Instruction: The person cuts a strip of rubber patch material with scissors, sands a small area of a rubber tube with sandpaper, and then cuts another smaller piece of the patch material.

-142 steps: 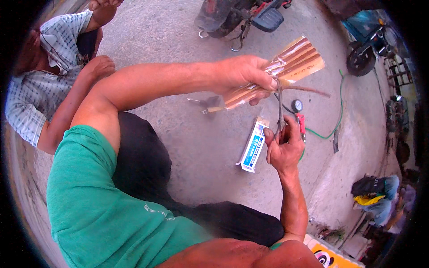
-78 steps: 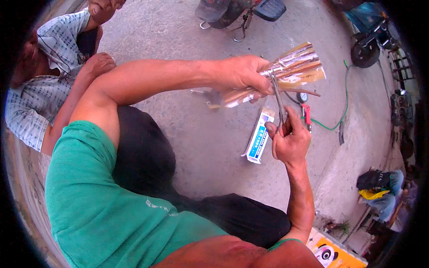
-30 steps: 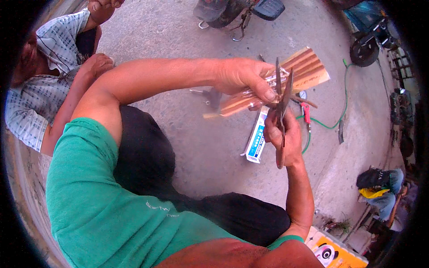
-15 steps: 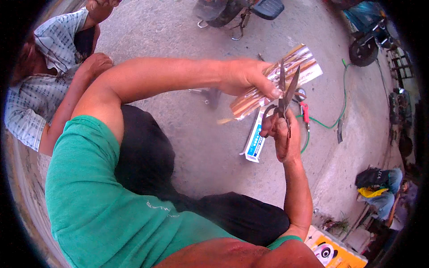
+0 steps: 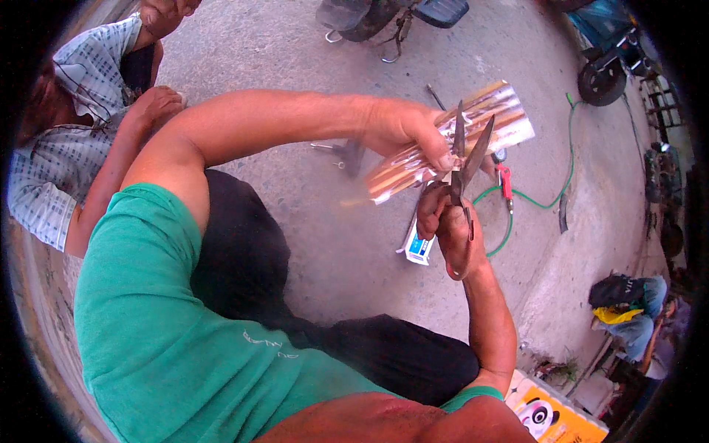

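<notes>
My left hand (image 5: 410,133) pinches a flat clear plastic packet of brown strips (image 5: 491,111), holding it at a slant above the ground with the thumb on top. In my right hand (image 5: 459,236) is a pair of dark metal scissors (image 5: 476,155), the fingers wrapped round the handles. The scissor blades stand apart and point away from me, overlapping the packet in view just right of my left thumb. Whether the packet's edge lies between the blades I cannot tell. Below, partly hidden by my right hand, a white and blue box (image 5: 417,249) lies on the ground.
A red-handled air gun (image 5: 505,181) with a green hose (image 5: 569,159) lies to the right. Another person in a checked shirt (image 5: 44,173) sits at left. Vehicle wheels (image 5: 602,81) stand far right. An orange box with a panda picture (image 5: 557,413) is near my right elbow.
My right hand and the scissors have shifted slightly left and nearer to me, now hiding more of the white and blue box. The packet has shifted slightly left in my left hand.
</notes>
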Tool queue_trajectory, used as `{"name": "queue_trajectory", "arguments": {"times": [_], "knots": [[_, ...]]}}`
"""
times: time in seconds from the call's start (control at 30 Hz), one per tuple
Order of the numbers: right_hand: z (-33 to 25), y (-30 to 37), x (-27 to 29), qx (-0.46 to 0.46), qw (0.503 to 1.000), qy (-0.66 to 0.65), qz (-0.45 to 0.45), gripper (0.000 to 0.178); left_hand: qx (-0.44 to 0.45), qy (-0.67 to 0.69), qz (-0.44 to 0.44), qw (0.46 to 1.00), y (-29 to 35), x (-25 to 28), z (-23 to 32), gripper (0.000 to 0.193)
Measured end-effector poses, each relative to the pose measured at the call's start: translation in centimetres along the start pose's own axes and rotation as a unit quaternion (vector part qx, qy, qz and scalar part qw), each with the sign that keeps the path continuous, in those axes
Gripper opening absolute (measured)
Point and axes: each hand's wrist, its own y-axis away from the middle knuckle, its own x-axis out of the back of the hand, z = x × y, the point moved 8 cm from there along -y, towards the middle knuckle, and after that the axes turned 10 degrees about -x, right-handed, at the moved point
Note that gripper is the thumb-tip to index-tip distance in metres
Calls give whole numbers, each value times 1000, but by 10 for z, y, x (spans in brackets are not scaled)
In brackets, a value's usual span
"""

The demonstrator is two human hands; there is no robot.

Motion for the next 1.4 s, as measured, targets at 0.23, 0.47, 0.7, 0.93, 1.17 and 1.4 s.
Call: {"name": "queue_trajectory", "arguments": {"times": [0.23, 0.47, 0.7, 0.93, 1.17, 1.4], "knots": [[2, 8, 6, -37, 998, 51, 23, 40, 29, -129, 47, 990, -1, 9, 2, 31], [-11, 12, 7, -10, 994, 112, 18, 39, 58, -182, 56, 980, 1, 14, 0, 35], [-15, 11, 10, 37, 984, 171, 45, 51, 73, -201, 48, 976, 1, 15, 1, 40], [-4, 10, 15, -24, 988, 131, 78, 51, 96, -202, 67, 972, 0, 18, -2, 38], [-4, 10, 5, -46, 984, 157, 76, 58, 125, -150, 77, 978, 9, 23, -8, 37], [13, 5, 0, -46, 990, 131, 16, 58, 170, -96, 91, 976, 19, 34, -27, 38]]}}
